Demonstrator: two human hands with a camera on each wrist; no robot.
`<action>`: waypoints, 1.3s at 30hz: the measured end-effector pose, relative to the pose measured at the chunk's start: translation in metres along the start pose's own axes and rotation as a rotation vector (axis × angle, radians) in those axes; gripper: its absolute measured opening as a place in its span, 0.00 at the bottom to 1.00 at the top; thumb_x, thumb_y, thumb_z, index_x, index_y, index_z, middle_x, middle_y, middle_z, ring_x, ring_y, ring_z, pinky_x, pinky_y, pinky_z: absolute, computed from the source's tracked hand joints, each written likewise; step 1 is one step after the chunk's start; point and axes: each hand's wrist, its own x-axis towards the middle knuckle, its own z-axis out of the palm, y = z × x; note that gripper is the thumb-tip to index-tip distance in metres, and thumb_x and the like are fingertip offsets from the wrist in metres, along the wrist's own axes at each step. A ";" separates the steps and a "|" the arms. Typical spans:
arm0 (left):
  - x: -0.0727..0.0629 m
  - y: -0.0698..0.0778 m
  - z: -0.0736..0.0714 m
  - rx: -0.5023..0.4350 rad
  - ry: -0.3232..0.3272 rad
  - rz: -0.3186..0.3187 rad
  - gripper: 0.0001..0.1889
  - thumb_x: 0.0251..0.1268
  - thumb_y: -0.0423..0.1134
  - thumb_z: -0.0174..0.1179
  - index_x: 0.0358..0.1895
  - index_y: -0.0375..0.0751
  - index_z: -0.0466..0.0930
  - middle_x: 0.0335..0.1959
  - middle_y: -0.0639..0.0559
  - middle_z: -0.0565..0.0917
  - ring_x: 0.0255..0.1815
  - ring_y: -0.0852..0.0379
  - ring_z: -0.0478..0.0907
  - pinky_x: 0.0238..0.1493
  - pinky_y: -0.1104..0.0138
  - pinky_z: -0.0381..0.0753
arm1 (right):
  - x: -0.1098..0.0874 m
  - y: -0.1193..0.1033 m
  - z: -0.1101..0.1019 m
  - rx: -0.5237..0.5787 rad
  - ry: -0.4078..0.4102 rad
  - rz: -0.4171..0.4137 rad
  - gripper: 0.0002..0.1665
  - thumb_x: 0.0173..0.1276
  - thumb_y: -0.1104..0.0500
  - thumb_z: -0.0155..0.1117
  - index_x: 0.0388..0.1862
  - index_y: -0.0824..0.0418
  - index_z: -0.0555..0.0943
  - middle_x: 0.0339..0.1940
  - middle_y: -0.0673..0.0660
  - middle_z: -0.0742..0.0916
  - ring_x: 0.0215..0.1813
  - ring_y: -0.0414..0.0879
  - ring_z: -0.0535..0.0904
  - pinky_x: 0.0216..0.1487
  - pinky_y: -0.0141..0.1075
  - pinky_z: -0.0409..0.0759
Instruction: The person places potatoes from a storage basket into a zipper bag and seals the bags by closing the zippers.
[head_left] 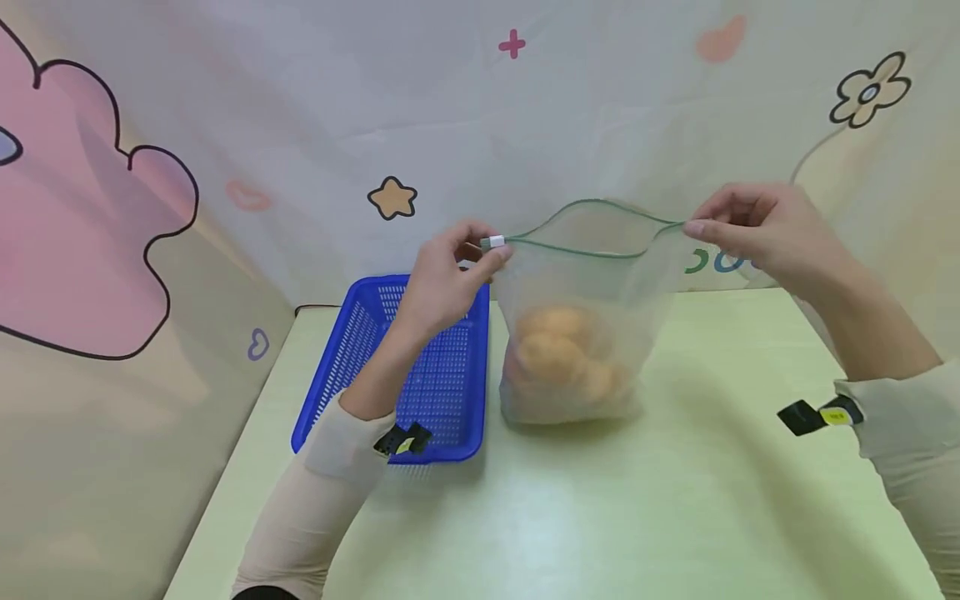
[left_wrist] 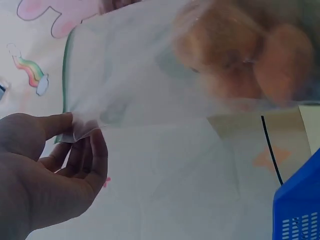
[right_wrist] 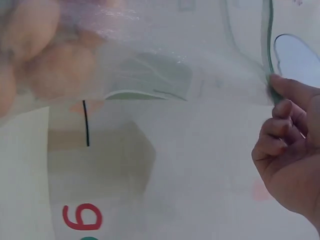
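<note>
Left hand raised above the table, fingertips pinching the left end of the zip-seal bag at its white slider. Right hand raised at the same level, thumb and forefinger pinching the right end of the green zip strip. Strip stretched between both hands, its two sides parted in the middle, mouth open. Bag translucent, standing upright on the table near its middle, just right of the blue basket. Several round orange-brown pieces piled in the bottom of the bag, blurred by the plastic; what kind, cannot tell. Blue perforated plastic basket resting on the table under the left forearm, just left of the bag. Pale green tabletop below. Behind, a light backdrop printed with a pink cloud, star, hearts and a flower.
</note>
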 end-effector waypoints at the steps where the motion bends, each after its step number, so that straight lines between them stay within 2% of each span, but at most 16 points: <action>1: 0.002 -0.003 -0.001 -0.019 0.008 0.006 0.11 0.79 0.43 0.65 0.54 0.41 0.83 0.44 0.48 0.84 0.43 0.53 0.84 0.41 0.61 0.86 | -0.007 -0.003 -0.001 -0.018 0.039 -0.023 0.08 0.73 0.61 0.74 0.44 0.66 0.87 0.24 0.50 0.83 0.26 0.44 0.72 0.23 0.36 0.69; 4: 0.008 -0.012 -0.003 -0.066 0.018 0.028 0.10 0.79 0.41 0.64 0.53 0.39 0.82 0.43 0.47 0.84 0.44 0.52 0.83 0.44 0.62 0.87 | -0.025 -0.009 -0.005 -0.038 0.125 -0.074 0.05 0.72 0.65 0.73 0.41 0.68 0.87 0.22 0.49 0.81 0.25 0.43 0.69 0.21 0.35 0.65; 8: 0.014 -0.027 0.002 -0.087 -0.022 0.049 0.08 0.80 0.38 0.62 0.52 0.36 0.81 0.41 0.44 0.83 0.42 0.47 0.82 0.43 0.63 0.84 | -0.038 -0.007 -0.004 -0.116 0.183 -0.105 0.03 0.70 0.67 0.74 0.40 0.66 0.88 0.26 0.49 0.79 0.28 0.43 0.69 0.25 0.31 0.65; 10: 0.015 -0.034 0.007 -0.087 -0.050 0.040 0.08 0.81 0.38 0.61 0.52 0.37 0.81 0.42 0.44 0.82 0.43 0.45 0.82 0.43 0.63 0.82 | -0.041 -0.002 -0.002 -0.190 0.184 -0.101 0.04 0.70 0.65 0.75 0.40 0.65 0.89 0.29 0.49 0.78 0.31 0.43 0.69 0.27 0.30 0.66; 14: 0.014 -0.045 0.016 -0.110 -0.078 -0.003 0.09 0.82 0.38 0.61 0.54 0.37 0.81 0.45 0.45 0.82 0.48 0.48 0.82 0.48 0.63 0.87 | -0.042 0.011 0.000 -0.284 0.151 -0.054 0.07 0.72 0.61 0.75 0.42 0.64 0.88 0.37 0.50 0.81 0.38 0.43 0.73 0.35 0.26 0.71; 16: 0.013 -0.047 0.019 -0.122 -0.071 -0.019 0.09 0.81 0.38 0.61 0.55 0.37 0.82 0.46 0.45 0.82 0.50 0.50 0.83 0.51 0.62 0.88 | -0.041 0.013 0.001 -0.296 0.130 -0.017 0.09 0.74 0.57 0.73 0.46 0.62 0.88 0.40 0.47 0.83 0.40 0.42 0.76 0.38 0.25 0.73; 18: 0.013 -0.047 0.021 -0.135 -0.060 -0.024 0.09 0.81 0.38 0.61 0.55 0.37 0.82 0.47 0.45 0.82 0.51 0.50 0.83 0.51 0.61 0.89 | -0.038 0.008 0.005 -0.288 0.141 -0.015 0.12 0.76 0.55 0.71 0.51 0.61 0.87 0.45 0.46 0.84 0.44 0.40 0.78 0.41 0.25 0.73; 21: 0.013 -0.044 0.022 -0.148 -0.052 -0.022 0.09 0.80 0.38 0.62 0.54 0.38 0.82 0.45 0.44 0.83 0.49 0.50 0.83 0.50 0.62 0.89 | -0.031 -0.012 0.025 -0.318 0.209 -0.143 0.14 0.77 0.55 0.69 0.55 0.61 0.86 0.50 0.48 0.87 0.52 0.42 0.79 0.49 0.28 0.72; 24: 0.014 -0.039 0.026 -0.169 -0.068 -0.011 0.09 0.79 0.38 0.63 0.53 0.38 0.82 0.44 0.44 0.83 0.48 0.49 0.84 0.50 0.62 0.89 | -0.023 -0.039 0.057 -0.398 0.249 -0.368 0.14 0.73 0.59 0.72 0.54 0.63 0.88 0.52 0.56 0.89 0.59 0.50 0.78 0.59 0.39 0.72; 26: 0.013 -0.038 0.024 -0.182 -0.072 -0.009 0.09 0.79 0.38 0.64 0.52 0.38 0.82 0.44 0.44 0.84 0.48 0.49 0.84 0.49 0.62 0.89 | -0.015 -0.056 0.084 -0.441 0.192 -0.500 0.14 0.70 0.61 0.74 0.52 0.64 0.88 0.52 0.60 0.90 0.61 0.57 0.79 0.62 0.49 0.73; 29: 0.010 -0.037 0.023 -0.212 -0.078 -0.004 0.07 0.78 0.35 0.64 0.51 0.37 0.81 0.45 0.44 0.84 0.48 0.48 0.85 0.49 0.61 0.90 | -0.001 -0.069 0.121 -0.490 0.062 -0.581 0.16 0.71 0.59 0.75 0.53 0.65 0.88 0.52 0.60 0.89 0.61 0.60 0.79 0.63 0.57 0.73; 31: 0.009 -0.036 0.022 -0.228 -0.082 0.000 0.07 0.78 0.34 0.64 0.51 0.36 0.81 0.46 0.44 0.84 0.48 0.48 0.85 0.49 0.61 0.90 | 0.010 -0.073 0.139 -0.540 0.008 -0.582 0.15 0.72 0.58 0.73 0.52 0.65 0.87 0.52 0.60 0.89 0.59 0.60 0.79 0.63 0.58 0.73; 33: 0.008 -0.035 0.021 -0.249 -0.093 0.007 0.07 0.78 0.32 0.64 0.52 0.34 0.82 0.47 0.43 0.83 0.49 0.47 0.86 0.50 0.59 0.90 | 0.021 -0.075 0.151 -0.596 -0.015 -0.549 0.13 0.73 0.58 0.72 0.50 0.64 0.87 0.49 0.59 0.89 0.55 0.59 0.79 0.59 0.58 0.75; 37: 0.004 -0.033 0.018 -0.258 -0.105 0.005 0.08 0.78 0.32 0.63 0.52 0.32 0.82 0.49 0.42 0.83 0.51 0.47 0.87 0.51 0.57 0.90 | 0.034 -0.078 0.163 -0.669 -0.052 -0.501 0.06 0.73 0.59 0.73 0.43 0.61 0.88 0.42 0.55 0.90 0.47 0.57 0.76 0.50 0.55 0.74; 39: 0.001 -0.033 0.015 -0.237 -0.092 0.003 0.07 0.78 0.32 0.62 0.52 0.33 0.82 0.48 0.43 0.84 0.51 0.48 0.87 0.50 0.58 0.90 | 0.037 -0.080 0.167 -0.688 -0.083 -0.496 0.05 0.73 0.59 0.72 0.41 0.60 0.87 0.40 0.53 0.89 0.46 0.55 0.76 0.50 0.54 0.73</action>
